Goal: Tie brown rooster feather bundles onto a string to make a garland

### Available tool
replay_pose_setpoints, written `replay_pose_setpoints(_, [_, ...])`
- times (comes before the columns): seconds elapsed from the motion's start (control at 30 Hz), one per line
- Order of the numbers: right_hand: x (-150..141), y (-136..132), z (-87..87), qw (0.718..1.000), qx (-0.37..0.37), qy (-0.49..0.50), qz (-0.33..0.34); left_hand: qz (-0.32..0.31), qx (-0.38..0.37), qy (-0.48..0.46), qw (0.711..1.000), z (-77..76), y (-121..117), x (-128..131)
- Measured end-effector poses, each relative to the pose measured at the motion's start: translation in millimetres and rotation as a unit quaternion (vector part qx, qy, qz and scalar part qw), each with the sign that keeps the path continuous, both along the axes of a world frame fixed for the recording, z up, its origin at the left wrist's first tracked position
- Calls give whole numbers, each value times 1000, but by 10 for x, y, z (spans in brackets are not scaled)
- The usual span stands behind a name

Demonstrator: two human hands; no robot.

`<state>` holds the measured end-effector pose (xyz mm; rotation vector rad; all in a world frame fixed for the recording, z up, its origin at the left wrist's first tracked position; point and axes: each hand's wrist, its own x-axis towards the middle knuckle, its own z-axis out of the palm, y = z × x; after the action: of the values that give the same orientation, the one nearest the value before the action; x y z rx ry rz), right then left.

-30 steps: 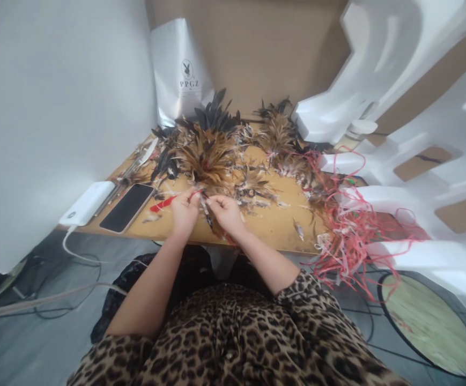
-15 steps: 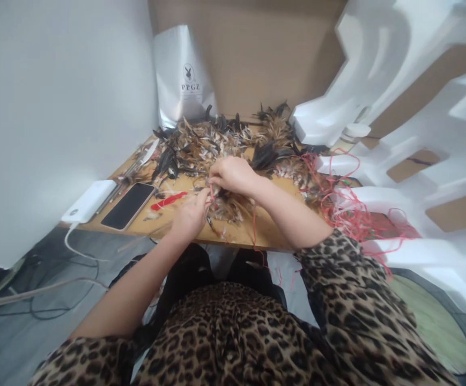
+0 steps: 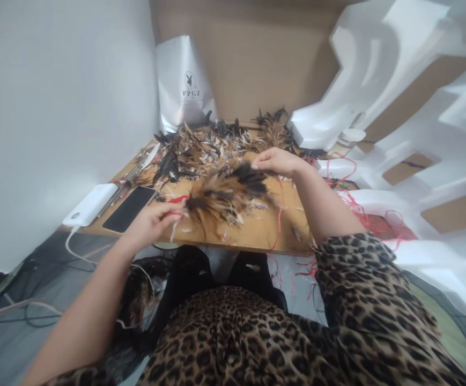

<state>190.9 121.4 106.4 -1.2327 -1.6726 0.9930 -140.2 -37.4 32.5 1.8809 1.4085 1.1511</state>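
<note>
A bundle of brown and black feathers (image 3: 224, 195) stretches between my two hands above the table's front part, blurred by motion. My left hand (image 3: 154, 222) is closed, pinching the bundle's left end; a bit of red shows at its fingertips. At the dark right end, my right hand (image 3: 279, 162) has its fingers pinched together on the feathers; the exact hold is partly hidden. A red cord (image 3: 280, 214) hangs below my right hand, over the table's front edge. Behind the bundle lies a heap of loose feathers (image 3: 204, 145).
On the wooden table (image 3: 252, 236), a phone (image 3: 128, 209) and a white power bank (image 3: 90, 205) with a cable lie at the left. A silver bag (image 3: 184, 86) stands at the back. White foam pieces (image 3: 401, 198) and tangled red cord (image 3: 357, 209) are at the right.
My hands have moved apart, left hand to the left, right hand to the right and slightly up. The feather bundle is now spread between them. The red cord has shifted right.
</note>
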Motion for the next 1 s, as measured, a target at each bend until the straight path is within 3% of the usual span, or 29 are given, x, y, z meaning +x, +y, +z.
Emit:
replay_pose_setpoints(0.07, [218, -35, -94, 993, -72, -63, 71, 19, -73, -163, 984, 20, -27, -84])
replay_pose_setpoints(0.13, [353, -110, -196, 979, -111, -112, 130, 25, -93, -305, 947, 39, -4, -69])
replay_pose_setpoints(0.23, [351, -260, -311, 967, -120, -154, 165, 11, -110, -418, 902, 64, 105, 122])
replay_pose_setpoints(0.33, [83, -445, -356, 977, -64, -139, 146, 3, -130, -443, 887, 59, 227, 409])
replay_pose_setpoints(0.43, [-358, -652, -411, 992, -13, 3, 122, -4, -127, -461, 878, 24, 298, 669])
replay_pose_setpoints(0.5, [-651, -781, -499, 985, -14, 88, 145, -11, -131, -468, 874, 1, 314, 783])
replay_pose_setpoints(0.63, [-1047, -945, -775, 963, -85, 188, 175, -22, -137, -472, 870, -31, 309, 861])
replay_pose_setpoints(0.77, [-1164, -941, -975, 961, -73, 236, 129, -13, -139, -473, 870, -71, 286, 861])
replay_pose_setpoints(1.0, [-1160, -926, -1047, 976, -21, 191, 102, 53, -121, -456, 880, -144, 221, 894])
